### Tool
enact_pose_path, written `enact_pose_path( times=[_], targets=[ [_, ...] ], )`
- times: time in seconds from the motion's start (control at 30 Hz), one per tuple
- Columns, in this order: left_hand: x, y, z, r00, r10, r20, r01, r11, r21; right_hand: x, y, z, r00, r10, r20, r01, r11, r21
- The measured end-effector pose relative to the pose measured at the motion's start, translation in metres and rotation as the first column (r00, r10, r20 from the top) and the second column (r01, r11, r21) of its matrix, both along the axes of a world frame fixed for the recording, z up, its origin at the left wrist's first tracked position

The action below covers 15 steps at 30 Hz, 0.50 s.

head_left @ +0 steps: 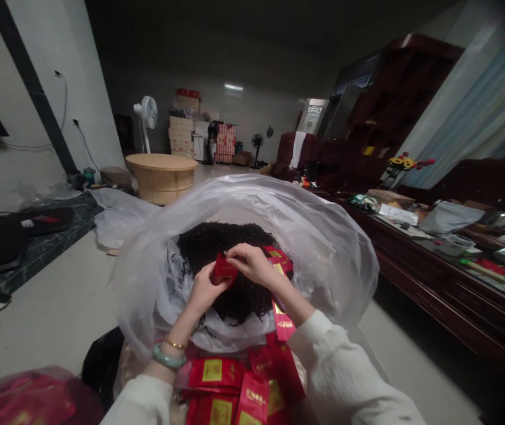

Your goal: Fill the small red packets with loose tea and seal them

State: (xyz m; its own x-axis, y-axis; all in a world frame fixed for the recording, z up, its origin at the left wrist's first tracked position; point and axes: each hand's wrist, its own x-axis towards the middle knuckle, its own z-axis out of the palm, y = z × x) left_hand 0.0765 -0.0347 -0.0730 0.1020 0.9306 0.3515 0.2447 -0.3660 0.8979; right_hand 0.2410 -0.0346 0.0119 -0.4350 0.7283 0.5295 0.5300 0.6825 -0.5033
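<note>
My left hand (205, 289) is closed round the lower left side of a small red packet (224, 270). At the packet's top edge, the fingers of my right hand (250, 262) are pinched together. Beneath both hands lies a heap of dark, dry, twisted leaves (221, 236), which look like loose tea, inside a large clear plastic bag (323, 236) with its mouth wide. More red packets with yellow labels (285, 321) lie at the right inside the bag and over its near rim. In front of me several red packets (254, 395) are piled flat.
A dark wooden table (411, 254) covered with clutter runs along the right. A round wooden table (162, 168) and a white fan (148, 115) stand behind on the left. A red plastic bag (35, 395) sits at the lower left. Stacked boxes (185, 136) are at the back.
</note>
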Motion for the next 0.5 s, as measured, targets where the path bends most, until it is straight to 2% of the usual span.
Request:
enact_pose_path(
  times=[0.1,0.27,0.4,0.5],
  targets=[
    [0.002,-0.005,0.003,0.995,-0.053,0.079,0.058,0.996,-0.065,-0.001,-0.005,0.007,0.989,0.006,0.149,-0.004,1.000,-0.016],
    [0.003,-0.008,0.000,0.988,-0.072,0.139,0.085,0.992,-0.090,-0.003,-0.010,0.018,0.912,-0.005,0.410,0.006,1.000,-0.001],
    [0.004,-0.007,-0.002,0.974,-0.073,0.217,0.098,0.989,-0.111,-0.006,-0.013,0.019,0.871,-0.042,0.489,0.027,0.999,0.037],
    [0.005,-0.009,-0.001,0.955,-0.092,0.283,0.134,0.982,-0.132,-0.007,-0.014,0.017,0.874,-0.046,0.485,0.046,0.999,0.012]
  ],
)
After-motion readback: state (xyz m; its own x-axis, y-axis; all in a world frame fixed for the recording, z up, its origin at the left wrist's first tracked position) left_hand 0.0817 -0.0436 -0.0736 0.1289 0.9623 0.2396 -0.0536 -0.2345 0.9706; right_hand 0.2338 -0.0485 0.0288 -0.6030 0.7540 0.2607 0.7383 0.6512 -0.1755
